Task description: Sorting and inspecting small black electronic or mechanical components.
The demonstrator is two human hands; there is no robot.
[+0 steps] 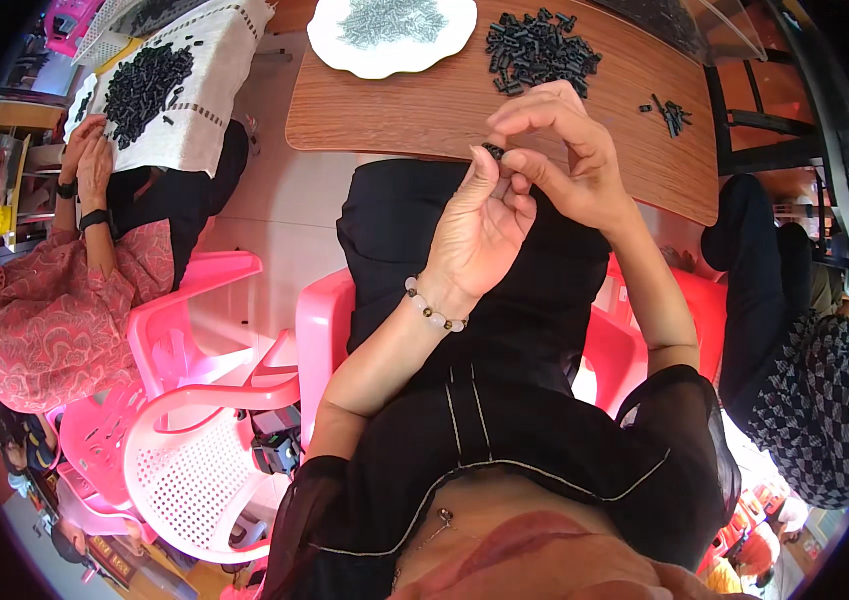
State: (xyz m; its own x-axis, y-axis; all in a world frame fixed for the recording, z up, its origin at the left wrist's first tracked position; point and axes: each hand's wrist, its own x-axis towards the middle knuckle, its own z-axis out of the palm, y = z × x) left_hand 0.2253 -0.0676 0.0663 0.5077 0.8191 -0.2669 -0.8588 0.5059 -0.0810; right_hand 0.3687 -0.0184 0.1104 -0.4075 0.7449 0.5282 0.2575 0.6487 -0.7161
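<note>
Here, I see the piece (493,151) by the tabletop's (394,110) near edge, between the loosely curled left hand (481,232) and pinching right hand (577,160); both grip it.

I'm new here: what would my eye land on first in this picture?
Probably the left hand and right hand, mid-picture, which come together at a small black part. Beyond them on the brown table, a white wavy-edged plate of small pale pieces lies left of a heap of black parts. A perforated pink chair stands out at lower left.
</note>
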